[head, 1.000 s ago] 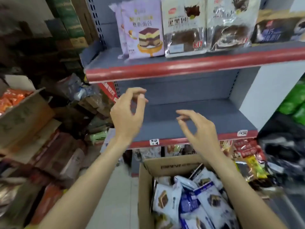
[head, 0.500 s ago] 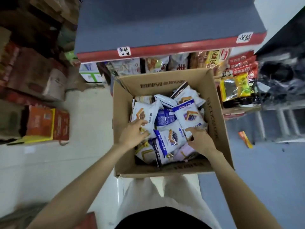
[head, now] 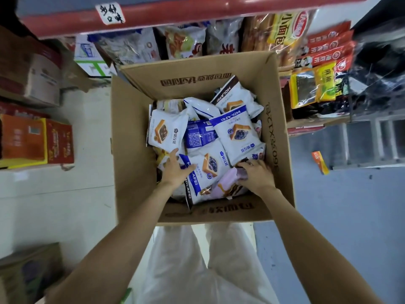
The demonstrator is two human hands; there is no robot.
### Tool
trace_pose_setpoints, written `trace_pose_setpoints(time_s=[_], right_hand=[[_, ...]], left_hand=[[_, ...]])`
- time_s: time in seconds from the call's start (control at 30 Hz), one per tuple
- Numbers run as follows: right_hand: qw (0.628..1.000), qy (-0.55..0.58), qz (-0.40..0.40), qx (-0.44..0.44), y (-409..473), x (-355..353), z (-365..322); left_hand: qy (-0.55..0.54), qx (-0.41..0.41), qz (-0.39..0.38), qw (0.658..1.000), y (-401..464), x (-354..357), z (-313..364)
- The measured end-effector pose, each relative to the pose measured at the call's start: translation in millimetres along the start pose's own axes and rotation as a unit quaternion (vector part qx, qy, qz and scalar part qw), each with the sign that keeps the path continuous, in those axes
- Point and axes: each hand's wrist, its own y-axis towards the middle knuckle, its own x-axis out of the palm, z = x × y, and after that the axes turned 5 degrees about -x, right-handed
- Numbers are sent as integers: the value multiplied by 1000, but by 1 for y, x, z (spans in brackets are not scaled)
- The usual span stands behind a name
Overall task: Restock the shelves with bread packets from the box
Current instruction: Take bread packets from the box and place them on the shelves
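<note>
a: hands?

b: both mine, down inside the cardboard box (head: 135, 132). my left hand (head: 175, 170) lies on a white-and-blue bread packet (head: 206, 172) near the front left of the pile, fingers straight and slightly spread, thumb out toward the far side, pressing flat rather than wrapping it.

a: right?

b: my right hand (head: 255, 174) is at the front right corner of the pile, fingers curled down onto a pale purple packet (head: 228, 183). it looks like they grip its edge, fingertips are partly hidden among the wrappers.

a: where's the bread?

b: all in the box, a loose heap of packets, mostly white with blue or brown print. one with a brown toast picture (head: 166, 130) sits at left, one with blue print (head: 236, 132) at right, a blue back label (head: 200, 134) between them.

a: box position?

b: on the floor right in front of my legs, flaps open, far side up against the lower shelf goods. red shelf edge (head: 197, 13) with a handwritten tag (head: 110, 13) overhead.

a: other stuff?

b: orange carton (head: 24, 141) on the floor at left, red and yellow snack bags (head: 322, 62) at right.
</note>
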Motion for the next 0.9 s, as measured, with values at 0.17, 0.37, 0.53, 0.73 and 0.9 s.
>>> trace_pose_setpoints(time_s=[0.17, 0.37, 0.53, 0.73, 0.9], right_hand=[[994, 97, -52, 10, 10, 5, 5], [998, 0, -60, -3, 8, 16, 4], [995, -67, -41, -66, 11, 15, 3], [986, 7, 92, -137, -16, -6, 5], [962, 187, 187, -72, -51, -58, -8]], left_hand=[[274, 214, 117, 930, 9, 9, 13], [551, 137, 26, 823, 27, 27, 51], [558, 76, -42, 825, 34, 34, 54], [386, 80, -95, 914, 20, 27, 32], [276, 118, -2, 954, -15, -9, 20]])
